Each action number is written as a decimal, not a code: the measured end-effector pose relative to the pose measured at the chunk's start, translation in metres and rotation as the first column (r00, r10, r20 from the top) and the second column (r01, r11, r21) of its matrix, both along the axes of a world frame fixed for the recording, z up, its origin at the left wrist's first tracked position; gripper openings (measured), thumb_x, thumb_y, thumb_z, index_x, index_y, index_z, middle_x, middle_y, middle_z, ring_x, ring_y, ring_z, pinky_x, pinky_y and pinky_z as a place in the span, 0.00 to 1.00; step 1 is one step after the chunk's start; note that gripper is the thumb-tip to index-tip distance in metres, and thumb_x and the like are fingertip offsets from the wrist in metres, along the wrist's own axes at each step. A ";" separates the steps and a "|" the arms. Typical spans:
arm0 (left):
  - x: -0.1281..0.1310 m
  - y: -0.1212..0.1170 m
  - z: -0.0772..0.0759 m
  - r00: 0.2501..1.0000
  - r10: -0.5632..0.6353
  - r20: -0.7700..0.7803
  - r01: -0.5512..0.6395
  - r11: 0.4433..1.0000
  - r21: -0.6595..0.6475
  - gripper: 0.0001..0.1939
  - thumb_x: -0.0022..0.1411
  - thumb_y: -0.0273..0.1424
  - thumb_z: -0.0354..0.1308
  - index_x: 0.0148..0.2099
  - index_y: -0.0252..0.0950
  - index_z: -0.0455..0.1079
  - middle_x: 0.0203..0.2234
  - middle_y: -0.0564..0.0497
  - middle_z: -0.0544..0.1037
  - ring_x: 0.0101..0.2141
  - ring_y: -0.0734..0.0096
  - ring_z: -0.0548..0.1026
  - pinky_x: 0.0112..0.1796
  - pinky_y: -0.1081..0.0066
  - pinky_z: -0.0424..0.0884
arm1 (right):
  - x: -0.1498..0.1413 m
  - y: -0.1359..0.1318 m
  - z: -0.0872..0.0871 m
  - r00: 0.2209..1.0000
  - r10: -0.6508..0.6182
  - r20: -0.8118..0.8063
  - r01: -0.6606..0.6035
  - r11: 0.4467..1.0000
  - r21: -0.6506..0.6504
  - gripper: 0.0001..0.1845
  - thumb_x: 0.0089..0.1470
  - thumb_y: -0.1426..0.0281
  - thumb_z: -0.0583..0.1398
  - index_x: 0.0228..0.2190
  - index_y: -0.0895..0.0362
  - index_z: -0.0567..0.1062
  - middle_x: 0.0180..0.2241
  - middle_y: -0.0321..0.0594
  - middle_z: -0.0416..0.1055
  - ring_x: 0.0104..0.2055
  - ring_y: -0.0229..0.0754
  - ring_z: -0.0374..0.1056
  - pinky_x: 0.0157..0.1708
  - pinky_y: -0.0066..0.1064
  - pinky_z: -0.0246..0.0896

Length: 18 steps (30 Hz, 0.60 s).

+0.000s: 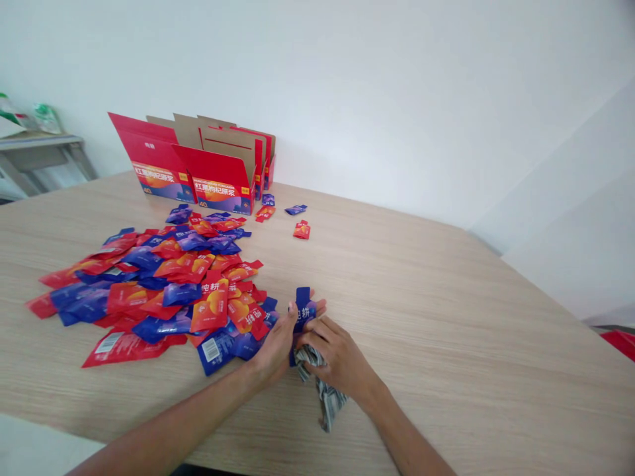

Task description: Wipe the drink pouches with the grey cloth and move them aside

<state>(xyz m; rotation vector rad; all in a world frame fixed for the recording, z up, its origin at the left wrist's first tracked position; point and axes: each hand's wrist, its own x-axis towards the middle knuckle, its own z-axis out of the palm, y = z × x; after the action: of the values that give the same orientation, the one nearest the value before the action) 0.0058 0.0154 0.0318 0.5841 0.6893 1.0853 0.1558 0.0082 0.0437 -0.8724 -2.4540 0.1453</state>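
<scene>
A blue pouch (303,309) with white lettering is held in my left hand (276,344), its thumb on the front and its fingers behind. My right hand (342,360) is closed around a grey striped cloth (331,402) and presses it against the lower part of the pouch. One end of the cloth hangs below the right hand. Just left of my hands lies a heap of red and blue pouches (211,307), some face up and others with barcodes showing.
Open red cartons (218,192) stand at the back left near the wall. Beside them lie a loose red pouch (301,230), a blue pouch (296,209) and others. A white sheet (40,446) is at the lower left. A side table (44,142) stands beyond the table.
</scene>
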 end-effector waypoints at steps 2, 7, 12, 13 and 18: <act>0.004 -0.005 -0.001 0.998 -0.009 -0.065 0.009 1.000 0.008 0.26 0.65 0.50 0.58 0.57 0.39 0.75 0.48 0.43 0.82 0.57 0.57 0.74 0.59 0.61 0.68 | 0.001 0.001 -0.001 0.997 -0.051 -0.052 0.053 0.998 0.043 0.13 0.52 0.76 0.67 0.39 0.54 0.74 0.42 0.42 0.73 0.44 0.49 0.68 0.46 0.41 0.71; 0.012 -0.016 -0.002 0.991 -0.060 -0.122 0.060 0.998 -0.002 0.27 0.61 0.53 0.61 0.45 0.34 0.79 0.48 0.42 0.82 0.60 0.52 0.70 0.64 0.56 0.60 | 0.005 0.004 -0.001 0.944 -0.236 -0.230 0.257 0.964 0.067 0.09 0.58 0.78 0.61 0.39 0.54 0.74 0.39 0.42 0.71 0.43 0.47 0.68 0.43 0.40 0.68; 0.010 -0.014 -0.001 0.998 -0.016 -0.066 0.017 1.000 0.014 0.26 0.61 0.51 0.63 0.48 0.33 0.78 0.50 0.40 0.81 0.60 0.53 0.71 0.62 0.58 0.63 | 0.004 0.004 0.002 0.968 -0.162 -0.193 0.171 0.985 0.028 0.11 0.55 0.78 0.63 0.39 0.53 0.74 0.40 0.42 0.71 0.44 0.48 0.68 0.45 0.40 0.69; 0.008 -0.011 0.001 0.999 -0.003 -0.047 0.003 1.000 0.001 0.27 0.62 0.51 0.62 0.51 0.33 0.77 0.50 0.40 0.81 0.59 0.54 0.72 0.61 0.58 0.65 | 0.003 0.003 0.002 0.981 -0.117 -0.155 0.121 0.993 0.015 0.11 0.54 0.77 0.64 0.39 0.53 0.74 0.41 0.42 0.72 0.45 0.48 0.68 0.46 0.40 0.69; -0.017 0.010 0.026 0.997 0.081 0.005 -0.081 0.996 0.036 0.29 0.68 0.49 0.55 0.65 0.40 0.67 0.54 0.41 0.79 0.53 0.58 0.78 0.51 0.60 0.76 | -0.004 -0.004 0.000 0.998 0.056 -0.040 -0.058 0.998 -0.036 0.13 0.52 0.75 0.68 0.39 0.53 0.75 0.42 0.40 0.73 0.45 0.46 0.69 0.47 0.36 0.69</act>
<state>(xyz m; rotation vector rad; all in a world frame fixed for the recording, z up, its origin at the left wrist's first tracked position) -0.0113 0.0258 0.0577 0.5896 0.6966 1.1756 0.1516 0.0043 0.0439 -0.8081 -2.4484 0.2270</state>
